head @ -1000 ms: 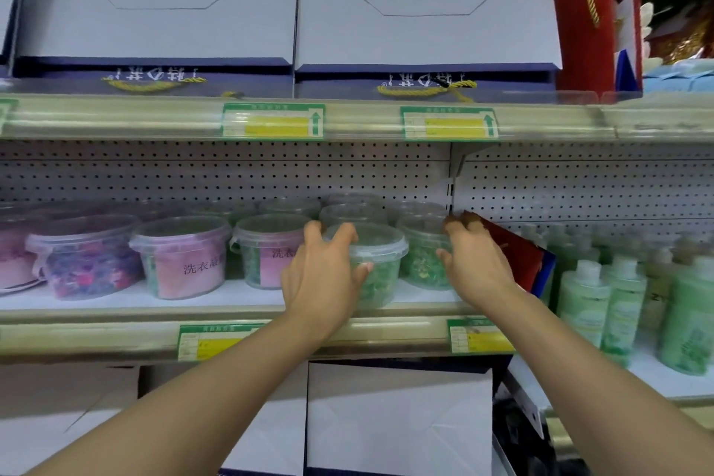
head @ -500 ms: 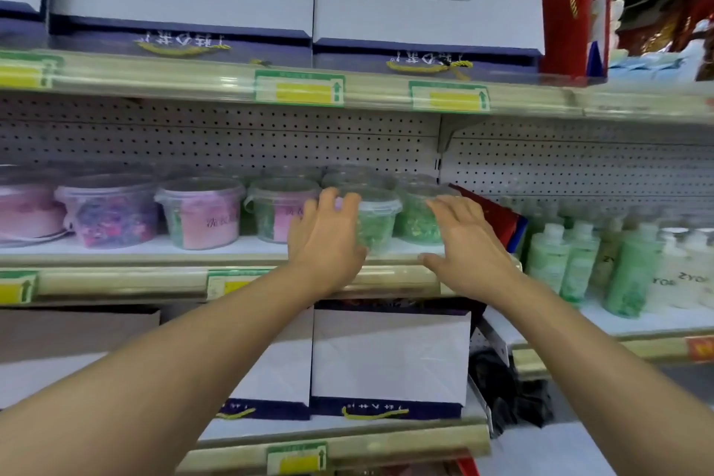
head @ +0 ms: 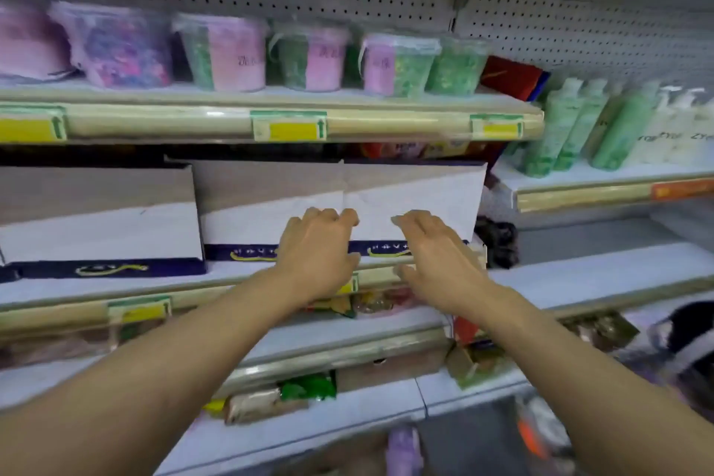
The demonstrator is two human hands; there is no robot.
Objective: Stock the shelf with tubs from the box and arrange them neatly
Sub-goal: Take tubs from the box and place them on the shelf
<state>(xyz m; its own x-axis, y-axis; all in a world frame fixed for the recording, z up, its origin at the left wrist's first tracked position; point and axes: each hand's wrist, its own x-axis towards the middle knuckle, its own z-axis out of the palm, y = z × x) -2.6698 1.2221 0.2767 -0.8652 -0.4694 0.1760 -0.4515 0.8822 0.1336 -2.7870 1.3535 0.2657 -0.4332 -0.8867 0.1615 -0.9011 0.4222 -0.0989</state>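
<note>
Fingers (head: 336, 216) of both hands hang loose and empty below the shelf (head: 293, 104); tubs (head: 398, 64) line it, box unseen.

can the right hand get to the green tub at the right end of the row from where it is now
Probably yes. The right hand is empty and sits below the tub shelf, and the green tub stands at the front edge with nothing before it. The hand would only need to lift up past the shelf lip.
</note>
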